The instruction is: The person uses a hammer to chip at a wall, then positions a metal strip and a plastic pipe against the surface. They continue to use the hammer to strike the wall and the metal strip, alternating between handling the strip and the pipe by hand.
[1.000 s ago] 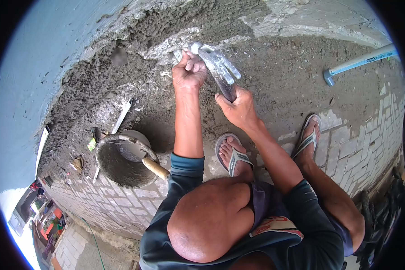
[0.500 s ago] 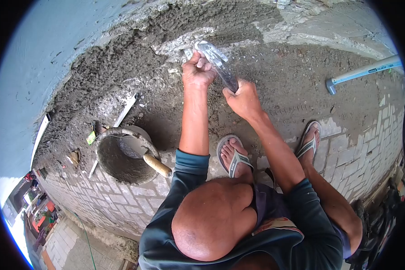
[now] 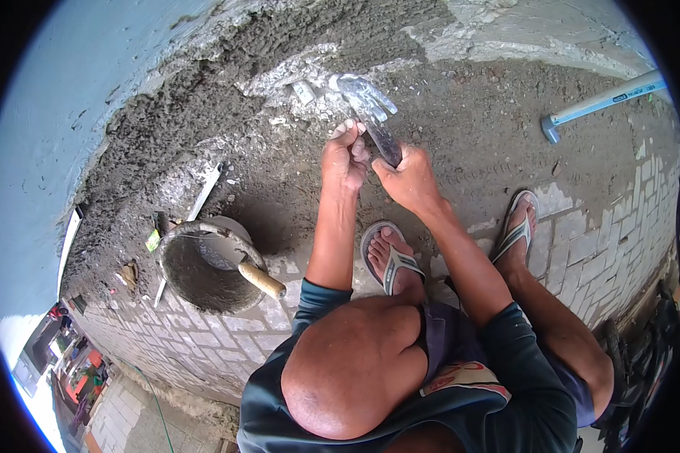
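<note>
My right hand point(image 3: 412, 177) grips the dark handle of a claw hammer point(image 3: 364, 97), whose pale, dusty head points up toward the rough wall base. Just left of the handle is my left hand point(image 3: 346, 157), its fingers curled and the thumb and fingertip pinched together. Whatever it holds, if anything, is too small to make out. Beyond the left hand, a short pale stub like a pipe end point(image 3: 304, 92) sticks out of the chipped, whitish mortar point(image 3: 279, 75). The hammer head lies close to the right of this stub.
A mortar bucket point(image 3: 204, 291) stands to the left, with a wooden-handled trowel point(image 3: 262, 280) across its rim. A metal strip point(image 3: 205, 190) lies behind it. At right, a blue-grey pipe point(image 3: 604, 106) ends in a fitting. Sandalled feet rest on paving bricks point(image 3: 574, 249) and dirt.
My left hand has drawn back from the wall base toward me and slightly right, uncovering the pale stub. The hammer head has shifted a little to the right and down in view.
</note>
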Demonstrator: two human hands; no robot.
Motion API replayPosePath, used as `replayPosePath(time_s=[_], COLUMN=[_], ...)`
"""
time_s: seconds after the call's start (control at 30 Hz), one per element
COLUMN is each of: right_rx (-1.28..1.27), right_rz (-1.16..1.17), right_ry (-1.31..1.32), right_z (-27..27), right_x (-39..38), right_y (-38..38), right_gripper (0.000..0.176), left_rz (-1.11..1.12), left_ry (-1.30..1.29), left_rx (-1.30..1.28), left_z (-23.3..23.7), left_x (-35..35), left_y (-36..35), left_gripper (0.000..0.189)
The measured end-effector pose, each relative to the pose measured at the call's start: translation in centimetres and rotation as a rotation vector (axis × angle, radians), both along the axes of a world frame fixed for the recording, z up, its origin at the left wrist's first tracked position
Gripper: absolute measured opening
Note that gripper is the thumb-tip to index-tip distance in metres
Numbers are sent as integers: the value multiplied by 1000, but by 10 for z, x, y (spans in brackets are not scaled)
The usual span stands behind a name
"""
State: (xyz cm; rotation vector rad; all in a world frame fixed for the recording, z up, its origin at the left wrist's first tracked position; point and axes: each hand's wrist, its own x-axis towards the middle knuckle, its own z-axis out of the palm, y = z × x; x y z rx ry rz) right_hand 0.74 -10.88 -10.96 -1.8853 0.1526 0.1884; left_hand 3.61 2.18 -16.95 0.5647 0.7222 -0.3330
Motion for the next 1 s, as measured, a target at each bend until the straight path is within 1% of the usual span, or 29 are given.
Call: replayPosePath(time_s=[0.07,0.1,0.17,0.2,0.27,0.3,0.37,0.4,0.47,0.57,0.63,0.67,0.73,0.77,0.8,0.83,0.87,0.93,0.97,1.0], right_rx=[15,15,17,-13,-42,-45,-49,-44,-39,7,-34,-33,-207,-207,-139,-70,-70,-29,-29,-77], right_rz=[7,6,-2,15,34,36,38,39,43,19,-7,-5,121,122,94,68,73,0,1,53], right_ry=[44,78,94,101,108,120,135,136,140,64,-29,-32,99,95,54,19,31,-35,-42,51], right_z=[3,4,6,7,7,6,6,7,8,6,-9,-17,-22,-22,-11,-6,-11,-22,-25,-24], right_x=[-8,-9,-5,-4,-3,-2,-2,-2,-2,-1,1,5,18,17,18,17,12,9,13,19], right_y=[-2,-2,-4,-4,-4,-3,-4,-4,-3,3,9,9,9,9,9,10,12,16,14,11], right_gripper=[15,15,15,16,17,17,17,17,17,16,16,16,16,16,16,16,16,17,17,17], left_rz=[-10,-2,-1,-2,42,43,139,141,204,275,303,327,342,357,347,353,357,360,359,370], left_ry=[-92,-70,-16,-24,-58,-59,-49,-47,-32,34,45,81,107,141,109,113,99,73,66,85], left_rx=[92,106,34,35,-197,-198,-230,-231,-314,-385,-444,-403,-365,-324,-375,-373,-389,-466,-468,-413], left_z=[-6,-3,10,5,-10,-7,-1,1,7,14,13,13,15,15,19,19,17,13,13,16], left_x=[6,14,30,37,44,46,49,50,52,61,64,66,70,71,70,72,73,70,70,70], left_y=[8,12,18,23,31,29,27,27,26,28,26,25,26,27,27,26,24,27,28,28], left_gripper=[6,9,10,10,10,10,14,14,10,8,10,13,13,14,15,15,15,15,15,14])
